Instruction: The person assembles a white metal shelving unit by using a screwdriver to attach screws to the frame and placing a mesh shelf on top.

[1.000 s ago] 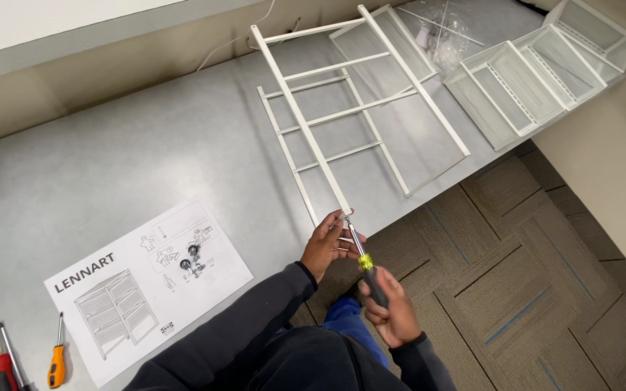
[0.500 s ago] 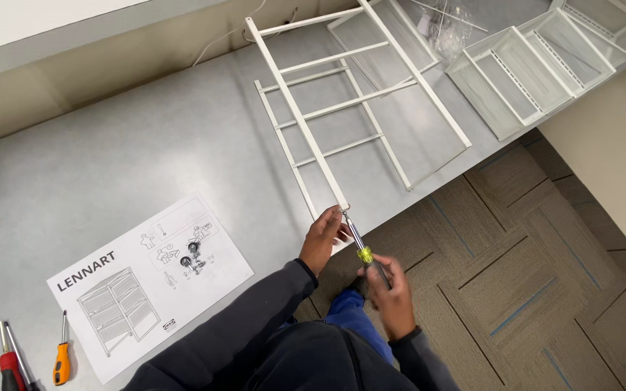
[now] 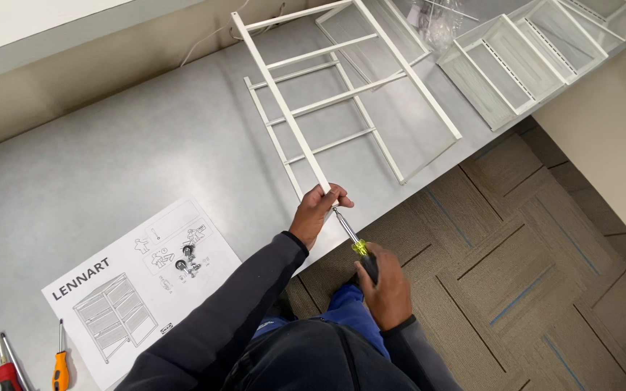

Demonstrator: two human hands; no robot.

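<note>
Here the left hand (image 3: 316, 213) grips the white frame's (image 3: 284, 116) lower rail end at frame centre, its long axis climbing to the upper left, while the right hand (image 3: 384, 289), just below and to the right, is closed round a screwdriver (image 3: 356, 245) angled up into that end.

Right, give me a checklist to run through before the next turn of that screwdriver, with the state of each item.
1. Left hand grips the near end of the white frame: ok.
2. Right hand is closed on the screwdriver handle: ok.
3. Screwdriver tip meets the frame end at the left hand: ok, though the fingers hide the screw itself.
4. Tip seated in the screw head: cannot tell.
5. Frame supported: far part lies on the grey table, near end juts past the edge: ok.
6. Instruction sheet within sight on the table: ok.
</note>
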